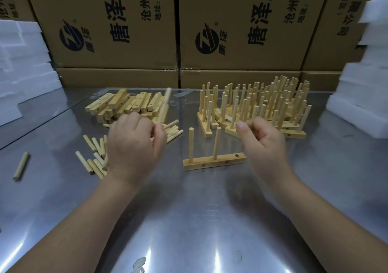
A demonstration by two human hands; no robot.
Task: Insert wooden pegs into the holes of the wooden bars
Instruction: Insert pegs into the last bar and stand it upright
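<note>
Roughly midway, by my judgement: between the hands lies a wooden bar (214,162) with two pegs (191,144) standing and one top hole (237,155), toward the right hand, unfilled. The left hand (134,146) pinches a blurred peg (164,104) upright; loose pegs (98,159) lie beneath and left of it. The right hand (263,144) has curled fingers, and I cannot tell whether they hold anything, since its back faces the camera. Beyond the left hand waits a pile of bare bars (123,104); beyond the right hand stand many finished bars (262,109), their count unclear.
</note>
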